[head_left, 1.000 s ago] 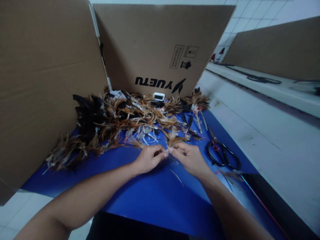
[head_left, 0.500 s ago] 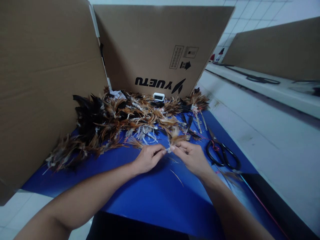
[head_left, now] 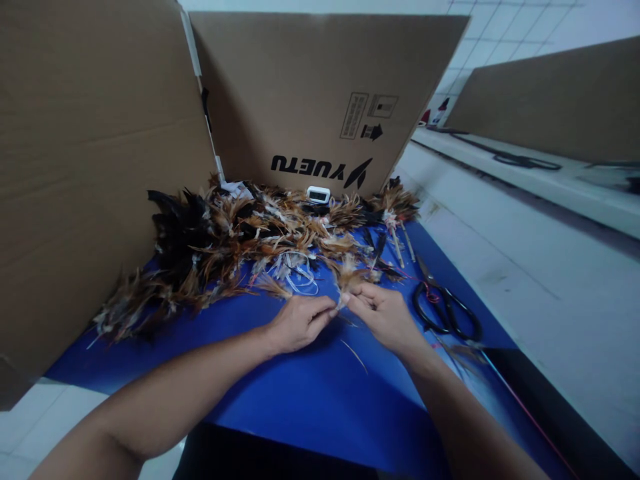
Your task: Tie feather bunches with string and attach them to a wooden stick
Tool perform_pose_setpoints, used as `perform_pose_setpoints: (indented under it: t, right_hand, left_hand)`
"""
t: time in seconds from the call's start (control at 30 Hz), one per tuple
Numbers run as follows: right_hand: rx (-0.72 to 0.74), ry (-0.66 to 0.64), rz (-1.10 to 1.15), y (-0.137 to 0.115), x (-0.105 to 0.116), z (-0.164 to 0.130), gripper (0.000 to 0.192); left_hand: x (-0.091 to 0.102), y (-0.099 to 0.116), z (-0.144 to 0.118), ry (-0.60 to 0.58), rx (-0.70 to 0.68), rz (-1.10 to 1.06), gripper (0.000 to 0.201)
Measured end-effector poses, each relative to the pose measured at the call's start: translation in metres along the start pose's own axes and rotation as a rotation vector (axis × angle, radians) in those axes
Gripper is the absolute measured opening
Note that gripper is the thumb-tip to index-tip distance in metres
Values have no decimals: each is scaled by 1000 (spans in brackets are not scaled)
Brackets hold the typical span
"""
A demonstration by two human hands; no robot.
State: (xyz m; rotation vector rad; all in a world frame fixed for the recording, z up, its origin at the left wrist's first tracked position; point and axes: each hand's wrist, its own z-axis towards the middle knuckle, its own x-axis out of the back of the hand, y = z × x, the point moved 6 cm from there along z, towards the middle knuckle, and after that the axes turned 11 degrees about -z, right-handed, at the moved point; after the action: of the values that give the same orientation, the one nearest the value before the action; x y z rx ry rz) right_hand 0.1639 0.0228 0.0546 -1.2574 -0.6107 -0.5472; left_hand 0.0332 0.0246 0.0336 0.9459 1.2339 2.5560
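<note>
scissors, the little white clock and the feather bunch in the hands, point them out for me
scissors point(head_left: 447, 308), head view, on the black handle loops.
white clock point(head_left: 318, 194), head view, on its front face.
feather bunch point(head_left: 349, 277), head view, on the brown tuft just above the fingertips of both hands.

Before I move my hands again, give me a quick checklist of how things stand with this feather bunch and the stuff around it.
1. Small brown feather bunch pinched at its base by both hands: ok.
2. Left hand and right hand meet fingertip to fingertip, nothing between them but the bunch: ok.
3. Black-handled scissors lie flat to the right, apart from the right hand: ok.
4. Loose pile of brown and black feathers sits behind the hands, not under them: ok.
5. Whether thread is already wound on the bunch: cannot tell.
6. Blue table mat bare in front of the hands, save one stray feather: ok.
</note>
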Motion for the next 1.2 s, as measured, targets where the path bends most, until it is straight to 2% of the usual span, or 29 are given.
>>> perform_pose_setpoints:
  t: [0.3, 0.47, 0.63, 0.83, 1.2]
  right_hand:
    - [-82, -10, 69, 3, 4, 2, 33]
    - [-98, -64, 145, 2, -2, 1, 34]
    - [-127, -124, 231, 6, -10, 0, 33]
    - [-175, -211, 387, 9, -22, -1, 32]
    - [-274, -340, 677, 6, -30, -4, 28]
  left_hand:
    - [11, -18, 1, 168, 261, -355, 28]
    - [10, -25, 0, 233, 325, -581, 30]
    - [7, -28, -1, 284, 400, -717, 29]
    - [6, -27, -2, 331, 417, -802, 28]
    - [6, -18, -2, 351, 304, -922, 22]
